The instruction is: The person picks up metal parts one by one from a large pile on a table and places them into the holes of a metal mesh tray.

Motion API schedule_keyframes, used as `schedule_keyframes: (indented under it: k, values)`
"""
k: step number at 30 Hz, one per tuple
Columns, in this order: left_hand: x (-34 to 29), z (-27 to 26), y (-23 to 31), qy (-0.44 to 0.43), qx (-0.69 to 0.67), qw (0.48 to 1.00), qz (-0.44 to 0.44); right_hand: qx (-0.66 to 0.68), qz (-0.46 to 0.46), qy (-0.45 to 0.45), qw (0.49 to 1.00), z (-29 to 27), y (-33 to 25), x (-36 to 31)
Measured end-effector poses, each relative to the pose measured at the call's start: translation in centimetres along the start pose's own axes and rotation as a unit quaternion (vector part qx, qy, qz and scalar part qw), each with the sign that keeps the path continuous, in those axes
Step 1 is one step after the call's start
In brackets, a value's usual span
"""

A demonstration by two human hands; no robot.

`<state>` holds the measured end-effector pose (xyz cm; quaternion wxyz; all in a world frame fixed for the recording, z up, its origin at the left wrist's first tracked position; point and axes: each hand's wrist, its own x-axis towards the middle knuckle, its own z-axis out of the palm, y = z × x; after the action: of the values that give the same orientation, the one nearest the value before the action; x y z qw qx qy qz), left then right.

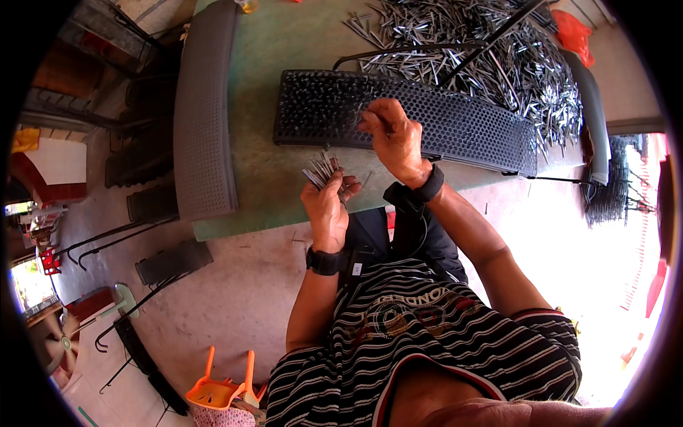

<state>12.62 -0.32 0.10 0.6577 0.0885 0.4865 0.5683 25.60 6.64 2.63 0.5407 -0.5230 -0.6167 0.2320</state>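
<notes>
My left hand (pixel 328 217) is closed around a bunch of thin, shiny metal strips (pixel 322 168), their ends fanning out past the fingers. It is just off the near edge of a long black perforated panel (pixel 469 122). The panel's left part is crowded with upright dark pieces; round holes show across its middle and right. Over the panel, my right hand (pixel 397 140) is closed in a pinch, and whatever its fingertips hold is too small to make out. Both wrists wear black bands.
A large heap of loose strips (pixel 526 82) covers the back right of the green table (pixel 256 78). A grey perforated panel (pixel 206 114) lies along the left edge. A black rod (pixel 491 46) slants over the heap. An orange plastic stool (pixel 213 391) stands on the floor at lower left.
</notes>
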Motion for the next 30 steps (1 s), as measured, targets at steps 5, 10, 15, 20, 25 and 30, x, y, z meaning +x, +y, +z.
schedule_keyframes:
  k: [5,10,15,20,25,30]
  values:
    - [-0.3,1.2,0.1,0.009,-0.006,1.000,0.000,-0.015,0.012,-0.024,1.000,-0.3,0.3,-0.3]
    - [-0.3,1.4,0.0,0.003,0.002,1.000,-0.002,-0.102,-0.072,-0.078,0.989,-0.3,1.5,0.2]
    - [-0.4,1.7,0.0,0.004,0.011,1.000,-0.003,-0.213,-0.194,-0.131,0.948,-0.4,2.1,0.5]
    - [-0.6,2.2,0.1,-0.010,0.021,1.000,0.004,-0.104,0.042,-0.172,0.979,-1.4,-0.6,-0.3]
    - [-0.5,2.5,-0.5,-0.023,0.010,1.000,-0.002,0.040,0.146,-0.130,0.980,-1.8,-1.0,-0.1]
    - [-0.1,1.8,-0.7,-0.011,0.002,1.000,-0.004,0.061,0.068,-0.013,0.996,-0.7,-1.3,0.0]
